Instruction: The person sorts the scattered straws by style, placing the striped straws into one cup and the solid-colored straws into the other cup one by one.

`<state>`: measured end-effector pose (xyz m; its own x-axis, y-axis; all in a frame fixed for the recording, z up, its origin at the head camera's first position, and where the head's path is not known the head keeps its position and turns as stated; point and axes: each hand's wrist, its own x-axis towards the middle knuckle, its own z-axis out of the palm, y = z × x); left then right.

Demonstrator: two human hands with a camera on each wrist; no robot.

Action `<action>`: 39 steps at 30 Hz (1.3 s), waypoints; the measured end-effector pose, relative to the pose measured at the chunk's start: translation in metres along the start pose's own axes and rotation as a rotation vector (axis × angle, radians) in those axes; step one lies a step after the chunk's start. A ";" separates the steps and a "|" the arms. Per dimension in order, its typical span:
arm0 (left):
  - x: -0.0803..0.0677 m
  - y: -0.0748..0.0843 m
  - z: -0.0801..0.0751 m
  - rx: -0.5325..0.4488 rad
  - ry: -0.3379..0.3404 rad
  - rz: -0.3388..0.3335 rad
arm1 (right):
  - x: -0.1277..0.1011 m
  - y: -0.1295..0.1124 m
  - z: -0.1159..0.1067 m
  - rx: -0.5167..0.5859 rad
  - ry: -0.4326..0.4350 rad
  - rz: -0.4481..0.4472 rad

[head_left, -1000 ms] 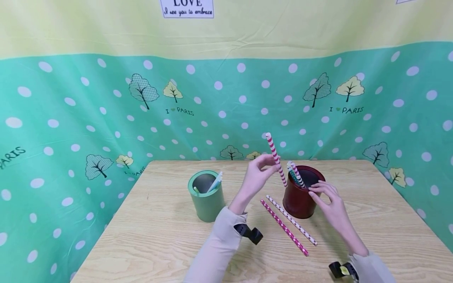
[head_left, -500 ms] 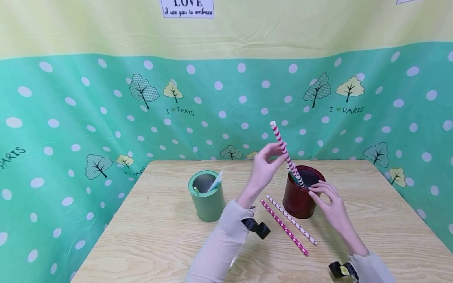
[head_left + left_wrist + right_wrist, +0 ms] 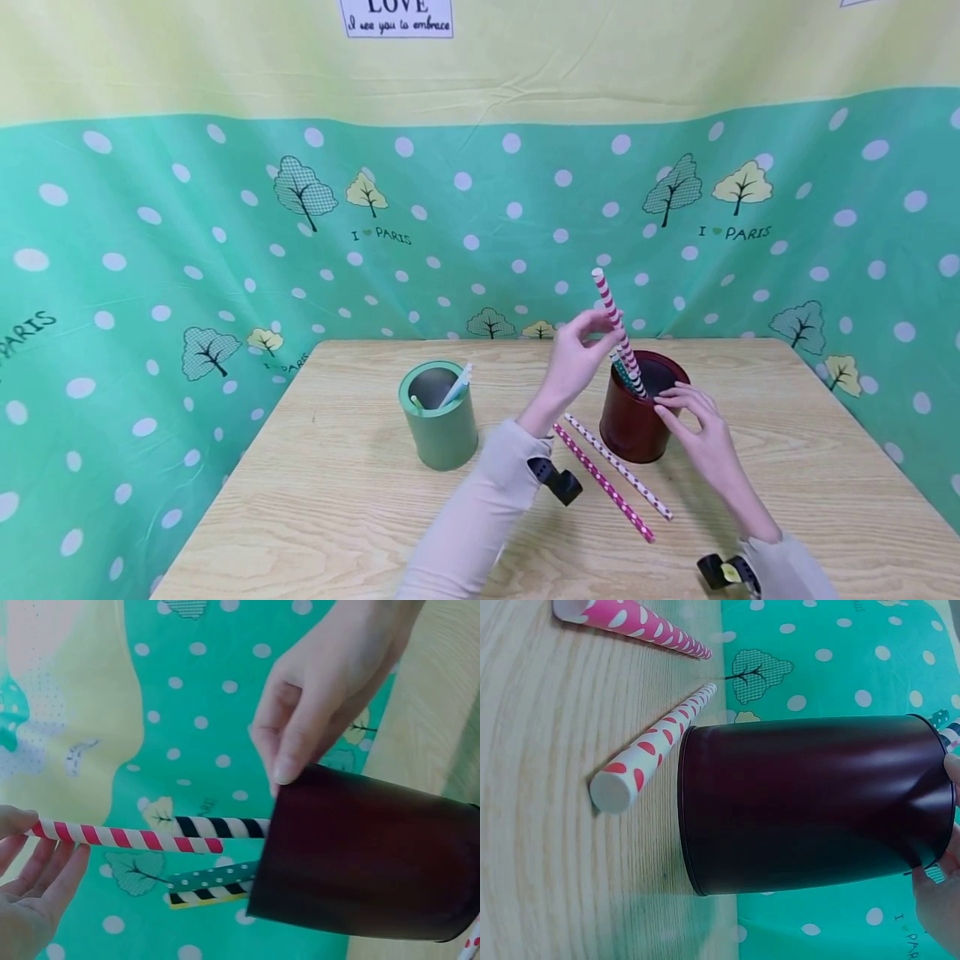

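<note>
My left hand pinches a red-and-white striped paper straw between thumb and fingers, tilted above the dark red cup. In the left wrist view, the straw's lower end is just short of the cup's mouth, beside a black-and-white striped straw. A green dotted straw also sticks out of the cup, among others. At the near right rim, my right hand grips the cup with thumb and fingertips; the right wrist view shows these fingers at the rim.
Two dotted straws lie on the wooden table before the cup: a white one and a pink one. Left of them stands a green cup with a light blue item inside. A patterned curtain hangs behind the table.
My left hand has carried the striped straw rightward, first raising it and then lowering it a little, from beside the red cup to over its mouth. My right hand has stayed put.
</note>
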<state>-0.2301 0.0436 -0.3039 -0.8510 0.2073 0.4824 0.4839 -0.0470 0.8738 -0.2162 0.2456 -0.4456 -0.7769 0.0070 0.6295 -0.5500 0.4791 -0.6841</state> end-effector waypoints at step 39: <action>-0.037 -0.079 -0.023 0.173 -0.096 -0.154 | -0.007 0.078 0.008 -0.037 0.017 -0.014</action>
<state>-0.2414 0.0171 -0.3900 -0.8982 0.2914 0.3290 0.3846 0.1590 0.9093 -0.2560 0.2759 -0.5068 -0.7639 0.0154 0.6452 -0.5486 0.5111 -0.6617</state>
